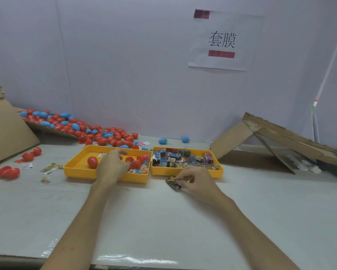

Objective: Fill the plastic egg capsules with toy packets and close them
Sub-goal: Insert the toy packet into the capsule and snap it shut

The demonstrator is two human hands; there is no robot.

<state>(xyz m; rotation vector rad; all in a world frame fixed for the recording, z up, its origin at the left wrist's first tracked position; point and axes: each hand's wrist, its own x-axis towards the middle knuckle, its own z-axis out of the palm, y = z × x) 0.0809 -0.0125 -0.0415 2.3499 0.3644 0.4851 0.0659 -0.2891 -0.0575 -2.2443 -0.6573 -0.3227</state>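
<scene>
My left hand (111, 165) reaches into the left yellow tray (76, 168), its fingers loosely curled over red egg capsules (133, 162); whether it grips one is hidden. A closed red egg (92, 162) lies just left of that hand in the tray. My right hand (193, 179) pinches a dark folded toy packet (173, 184) on the table, just in front of the right yellow tray (187, 173). That tray holds several colourful toy packets (183, 158).
A heap of red and blue eggs (82, 127) spills from a cardboard flap at the back left. Two blue eggs (163, 141) lie behind the trays. Loose red eggs (8, 172) and small packets (49, 168) sit at left. A collapsed cardboard box (270, 145) stands at right.
</scene>
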